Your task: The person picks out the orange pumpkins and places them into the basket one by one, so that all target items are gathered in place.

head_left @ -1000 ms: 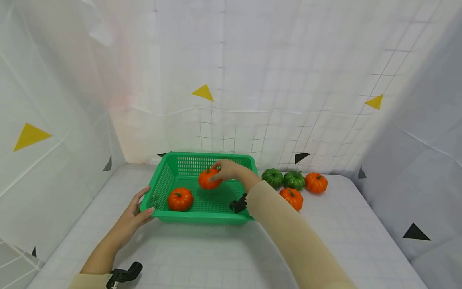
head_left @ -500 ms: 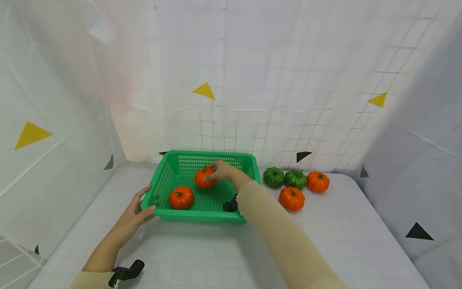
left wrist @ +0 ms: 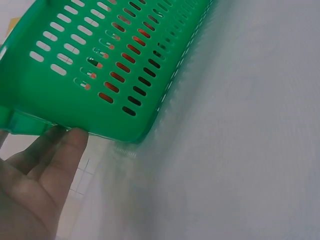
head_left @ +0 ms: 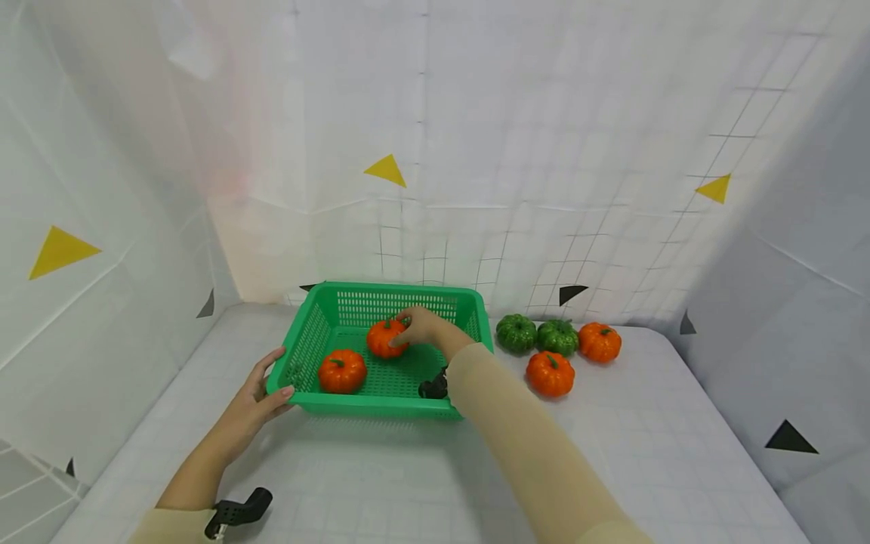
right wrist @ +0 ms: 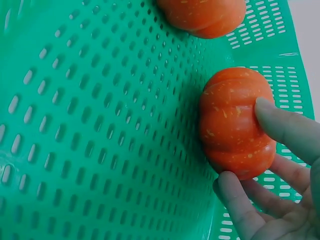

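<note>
A green plastic basket (head_left: 381,408) with slotted walls stands on the table. My left hand (head_left: 248,412) holds its near left corner, thumb by the front rim and fingers along the left side; in the left wrist view, fingertips touch it beneath the rim. Inside the basket, my right hand (head_left: 424,329) has thumb and fingers around an orange pumpkin (head_left: 384,339). The right wrist view shows this pumpkin (right wrist: 237,125) low against the basket floor, thumb on one side and fingertips on the other. Another orange pumpkin (head_left: 342,371) sits in the basket's front left part.
Right of the basket lie two green pumpkins (head_left: 516,334), an orange pumpkin (head_left: 600,343) beside them and another orange pumpkin (head_left: 550,374) nearer. White sheeting (head_left: 544,136) with yellow and black triangles encloses the back and sides of the white table (head_left: 646,438).
My right hand has carried its pumpkin slightly left in the basket, then a little lower. The left hand has stayed at the basket corner.
</note>
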The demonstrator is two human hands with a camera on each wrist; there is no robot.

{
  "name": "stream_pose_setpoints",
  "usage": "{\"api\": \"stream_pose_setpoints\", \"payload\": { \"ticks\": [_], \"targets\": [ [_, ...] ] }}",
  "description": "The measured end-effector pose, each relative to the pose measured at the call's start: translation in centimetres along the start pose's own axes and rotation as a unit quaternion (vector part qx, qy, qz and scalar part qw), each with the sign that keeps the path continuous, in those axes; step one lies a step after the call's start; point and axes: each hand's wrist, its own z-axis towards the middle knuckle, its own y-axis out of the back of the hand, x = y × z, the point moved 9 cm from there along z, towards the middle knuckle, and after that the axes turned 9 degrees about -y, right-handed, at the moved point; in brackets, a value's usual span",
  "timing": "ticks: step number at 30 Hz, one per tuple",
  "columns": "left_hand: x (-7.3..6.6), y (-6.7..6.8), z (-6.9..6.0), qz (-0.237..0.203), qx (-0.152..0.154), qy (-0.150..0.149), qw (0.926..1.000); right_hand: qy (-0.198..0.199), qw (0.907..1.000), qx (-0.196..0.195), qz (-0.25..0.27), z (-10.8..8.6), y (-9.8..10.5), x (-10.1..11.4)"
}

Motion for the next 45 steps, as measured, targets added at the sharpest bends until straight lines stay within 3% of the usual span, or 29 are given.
{"api": "stream_pose_setpoints", "payload": {
  "ticks": [5,14,27,40,45],
  "targets": [
    [0.0,0.0,0.0,-0.001,-0.001,-0.002,1.0000,-0.018,0.9992,0.004,0.037,0.4,-0.1,-0.3],
    [0.1,-0.1,-0.1,-0.003,-0.002,-0.001,1.0000,0.005,0.9964,0.016,0.084,-0.8,-0.5,0.3],
    [0.1,-0.2,-0.1,-0.002,-0.005,0.001,1.0000,0.050,0.9951,0.032,0.080,-0.7,-0.8,0.6],
    [0.1,-0.1,0.0,-0.001,-0.006,0.001,1.0000,0.051,0.9958,0.008,0.076,-1.0,0.2,1.0],
    [0.0,-0.1,-0.1,0.002,-0.004,0.002,1.0000,0.066,0.9955,0.017,0.066,-1.5,0.7,2.1]
  ]
}}
